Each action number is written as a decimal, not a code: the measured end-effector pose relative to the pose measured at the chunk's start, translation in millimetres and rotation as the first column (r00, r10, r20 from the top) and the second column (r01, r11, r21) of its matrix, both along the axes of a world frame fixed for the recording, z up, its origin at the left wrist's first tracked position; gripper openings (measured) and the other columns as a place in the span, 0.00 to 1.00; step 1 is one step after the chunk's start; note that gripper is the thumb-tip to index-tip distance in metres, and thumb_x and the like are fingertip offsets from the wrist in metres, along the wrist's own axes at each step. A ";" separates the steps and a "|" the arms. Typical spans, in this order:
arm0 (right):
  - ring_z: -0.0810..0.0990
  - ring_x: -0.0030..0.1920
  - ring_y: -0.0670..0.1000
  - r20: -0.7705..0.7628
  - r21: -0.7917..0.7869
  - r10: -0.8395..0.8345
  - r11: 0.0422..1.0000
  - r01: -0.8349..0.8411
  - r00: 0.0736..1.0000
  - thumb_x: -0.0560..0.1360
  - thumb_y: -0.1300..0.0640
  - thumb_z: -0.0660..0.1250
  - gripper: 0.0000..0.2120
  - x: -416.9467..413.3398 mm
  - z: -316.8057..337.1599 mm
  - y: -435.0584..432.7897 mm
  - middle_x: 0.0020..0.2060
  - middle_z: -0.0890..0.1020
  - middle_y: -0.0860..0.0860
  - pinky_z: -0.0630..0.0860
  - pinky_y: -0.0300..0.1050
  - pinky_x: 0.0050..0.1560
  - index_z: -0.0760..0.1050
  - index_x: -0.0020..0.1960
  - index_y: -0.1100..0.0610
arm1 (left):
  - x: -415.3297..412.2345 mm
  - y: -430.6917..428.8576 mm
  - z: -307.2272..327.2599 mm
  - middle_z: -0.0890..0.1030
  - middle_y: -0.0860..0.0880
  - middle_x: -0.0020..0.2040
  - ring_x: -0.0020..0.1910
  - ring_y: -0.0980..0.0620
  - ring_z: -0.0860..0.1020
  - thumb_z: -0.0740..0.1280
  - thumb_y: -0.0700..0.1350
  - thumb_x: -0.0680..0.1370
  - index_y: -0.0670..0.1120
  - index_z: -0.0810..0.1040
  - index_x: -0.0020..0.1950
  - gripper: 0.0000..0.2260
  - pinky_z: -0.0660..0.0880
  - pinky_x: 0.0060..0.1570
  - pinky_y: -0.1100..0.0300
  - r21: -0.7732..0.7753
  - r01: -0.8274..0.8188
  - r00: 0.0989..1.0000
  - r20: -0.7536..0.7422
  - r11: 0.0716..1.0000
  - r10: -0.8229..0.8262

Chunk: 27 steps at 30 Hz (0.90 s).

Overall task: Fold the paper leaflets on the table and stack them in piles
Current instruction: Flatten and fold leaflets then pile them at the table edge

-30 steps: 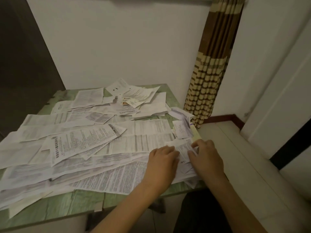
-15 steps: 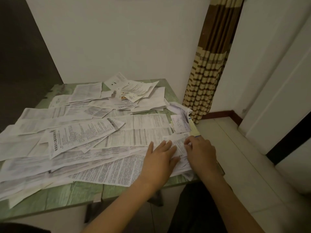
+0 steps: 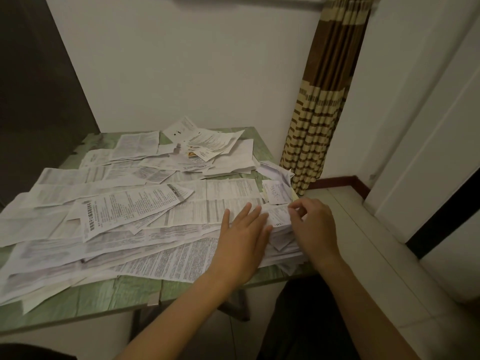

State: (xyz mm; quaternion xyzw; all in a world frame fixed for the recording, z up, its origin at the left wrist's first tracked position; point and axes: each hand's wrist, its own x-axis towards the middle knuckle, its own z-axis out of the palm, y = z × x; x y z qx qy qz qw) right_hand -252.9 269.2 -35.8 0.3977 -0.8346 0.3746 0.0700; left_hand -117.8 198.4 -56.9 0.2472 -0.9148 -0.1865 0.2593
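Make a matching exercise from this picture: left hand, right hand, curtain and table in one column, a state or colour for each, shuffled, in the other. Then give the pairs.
Column one
1. left hand
2. right hand
3. curtain
4. table

Column two
A. striped brown and cream
B. lying flat on the loose leaflets, fingers straight
C. green top, mostly covered by the loose leaflets
D. fingertips pinching the edge of a small leaflet

Pairs: 1-B, 2-D, 3-A, 4-C
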 end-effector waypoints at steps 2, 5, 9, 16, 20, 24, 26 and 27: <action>0.73 0.46 0.51 0.017 -0.025 0.013 1.000 -0.012 1.000 0.76 0.61 0.65 0.04 -0.5 4.2 -0.3 0.41 0.77 0.51 0.70 0.43 0.45 0.78 0.47 0.59 | -0.9 1.1 4.0 0.67 0.49 0.72 0.75 0.51 0.58 0.31 0.66 0.74 0.47 0.70 0.70 0.41 0.42 0.72 0.52 0.000 0.009 1.000 -0.014 1.000 -0.009; 0.74 0.45 0.52 0.031 -0.066 0.025 0.998 -0.023 0.999 0.76 0.61 0.65 0.03 -1.0 8.9 0.7 0.39 0.75 0.49 0.72 0.45 0.44 0.78 0.46 0.59 | -0.9 1.1 7.3 0.68 0.48 0.72 0.74 0.50 0.58 0.33 0.66 0.75 0.46 0.71 0.69 0.40 0.43 0.71 0.52 -0.001 0.021 0.999 -0.046 1.000 -0.021; 0.75 0.45 0.53 0.049 -0.104 0.054 0.993 -0.049 0.997 0.76 0.61 0.65 0.03 0.1 14.3 2.7 0.39 0.75 0.49 0.74 0.47 0.44 0.77 0.46 0.58 | 0.2 -0.1 8.5 0.67 0.48 0.72 0.74 0.51 0.58 0.34 0.66 0.75 0.46 0.71 0.69 0.40 0.44 0.72 0.52 0.012 0.023 0.997 -0.069 1.000 -0.022; 0.74 0.46 0.51 0.084 -0.151 0.080 0.986 -0.066 0.993 0.76 0.60 0.65 0.02 5.9 25.9 0.6 0.41 0.76 0.50 0.70 0.39 0.42 0.77 0.46 0.56 | 12.4 -7.3 7.4 0.63 0.52 0.74 0.72 0.62 0.50 0.42 0.63 0.75 0.49 0.68 0.71 0.32 0.43 0.74 0.56 0.083 -0.003 0.999 -0.051 0.997 0.007; 0.74 0.43 0.50 0.074 -0.182 0.114 0.978 -0.099 0.991 0.76 0.61 0.66 0.04 16.4 31.7 -1.7 0.40 0.77 0.50 0.70 0.36 0.40 0.75 0.44 0.53 | 32.8 -18.5 3.0 0.62 0.53 0.74 0.71 0.63 0.50 0.51 0.58 0.81 0.51 0.66 0.72 0.22 0.44 0.74 0.58 0.085 -0.037 0.999 -0.032 0.996 0.040; 0.74 0.40 0.48 0.087 -0.193 0.171 0.969 -0.152 0.981 0.75 0.62 0.66 0.07 37.5 34.4 -9.0 0.36 0.75 0.46 0.71 0.36 0.41 0.74 0.42 0.52 | 66.4 -33.4 -0.7 0.64 0.54 0.73 0.71 0.64 0.51 0.41 0.65 0.73 0.53 0.66 0.71 0.33 0.43 0.72 0.60 0.091 -0.111 0.993 -0.023 0.990 0.113; 0.74 0.40 0.47 0.091 -0.181 0.210 0.965 -0.191 0.973 0.75 0.63 0.66 0.07 52.4 34.5 -14.5 0.37 0.76 0.47 0.71 0.35 0.41 0.74 0.42 0.52 | 85.6 -41.8 -0.5 0.65 0.53 0.73 0.70 0.63 0.52 0.41 0.68 0.72 0.52 0.67 0.71 0.35 0.44 0.71 0.60 0.094 -0.156 0.987 -0.021 0.983 0.158; 0.74 0.41 0.47 0.092 -0.173 0.239 0.960 -0.221 0.967 0.75 0.63 0.66 0.07 62.1 34.5 -18.7 0.38 0.76 0.48 0.71 0.37 0.43 0.74 0.42 0.53 | 97.7 -45.1 1.2 0.66 0.52 0.72 0.70 0.62 0.54 0.42 0.68 0.72 0.51 0.68 0.70 0.36 0.46 0.71 0.59 0.084 -0.178 0.983 -0.030 0.980 0.181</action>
